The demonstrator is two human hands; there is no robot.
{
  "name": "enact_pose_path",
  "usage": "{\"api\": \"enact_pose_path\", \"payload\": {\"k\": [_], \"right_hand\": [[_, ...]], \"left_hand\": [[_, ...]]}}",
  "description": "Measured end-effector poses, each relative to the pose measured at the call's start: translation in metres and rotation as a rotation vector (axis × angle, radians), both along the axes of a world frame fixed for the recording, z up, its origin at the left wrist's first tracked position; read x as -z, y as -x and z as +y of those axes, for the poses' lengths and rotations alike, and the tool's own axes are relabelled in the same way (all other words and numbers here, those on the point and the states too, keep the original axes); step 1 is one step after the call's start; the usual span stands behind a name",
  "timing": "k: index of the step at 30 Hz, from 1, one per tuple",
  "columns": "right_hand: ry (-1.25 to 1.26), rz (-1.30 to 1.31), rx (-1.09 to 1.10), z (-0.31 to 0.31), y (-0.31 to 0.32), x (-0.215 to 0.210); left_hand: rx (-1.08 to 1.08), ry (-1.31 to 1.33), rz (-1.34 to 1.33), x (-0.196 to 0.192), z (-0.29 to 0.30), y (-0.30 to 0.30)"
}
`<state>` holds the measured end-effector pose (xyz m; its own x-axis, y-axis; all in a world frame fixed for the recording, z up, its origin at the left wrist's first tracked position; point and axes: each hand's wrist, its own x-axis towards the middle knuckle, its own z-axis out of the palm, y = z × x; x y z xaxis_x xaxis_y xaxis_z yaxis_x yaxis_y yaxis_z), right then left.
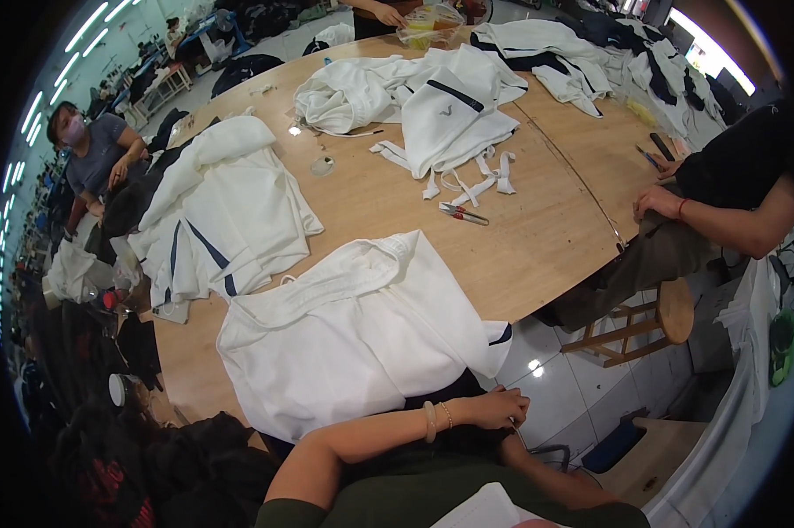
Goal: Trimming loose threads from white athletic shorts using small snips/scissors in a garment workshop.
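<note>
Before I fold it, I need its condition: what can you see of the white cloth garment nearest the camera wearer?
The white cloth garment looks soft and opaque, with a wide, gathered waistband-like edge at the far side and navy trim at its right corner. It lies spread and creased on the pale wooden table. The person's left forearm overlaps its near edge in view; whether they touch is unclear.
</note>
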<state>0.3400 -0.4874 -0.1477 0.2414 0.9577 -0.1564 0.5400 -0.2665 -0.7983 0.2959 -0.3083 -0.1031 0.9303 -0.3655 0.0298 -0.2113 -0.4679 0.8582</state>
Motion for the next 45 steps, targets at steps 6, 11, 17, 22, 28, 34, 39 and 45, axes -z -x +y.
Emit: {"api": "enact_pose_path", "payload": {"k": [6, 11, 17, 22, 28, 34, 39, 45], "right_hand": [[0.051, 0.201, -0.009, 0.036, 0.002, -0.010], [0.069, 0.195, -0.015, 0.048, 0.003, -0.016], [0.095, 0.176, -0.035, 0.016, 0.008, -0.004], [0.104, 0.154, -0.057, -0.007, -0.011, -0.015], [0.096, 0.105, -0.097, 0.000, -0.008, -0.005], [0.113, 0.075, -0.131, -0.016, -0.017, -0.005], [0.154, 0.058, -0.148, -0.012, -0.021, -0.004], [0.184, 0.038, -0.158, -0.020, -0.012, 0.000]], "left_hand": [[-0.057, 0.023, -0.031, -0.008, 0.001, 0.003], [-0.191, -0.115, -0.006, -0.003, 0.008, 0.017], [-0.462, -0.138, -0.016, 0.012, 0.024, 0.034], [-0.376, -0.124, 0.048, 0.029, 0.028, 0.045], [-0.365, -0.265, 0.097, 0.044, 0.024, 0.044], [-0.423, -0.183, 0.114, 0.039, 0.026, 0.047], [-0.367, -0.199, 0.233, 0.034, 0.025, 0.046], [-0.229, -0.500, 0.225, 0.034, 0.020, 0.047]]}}
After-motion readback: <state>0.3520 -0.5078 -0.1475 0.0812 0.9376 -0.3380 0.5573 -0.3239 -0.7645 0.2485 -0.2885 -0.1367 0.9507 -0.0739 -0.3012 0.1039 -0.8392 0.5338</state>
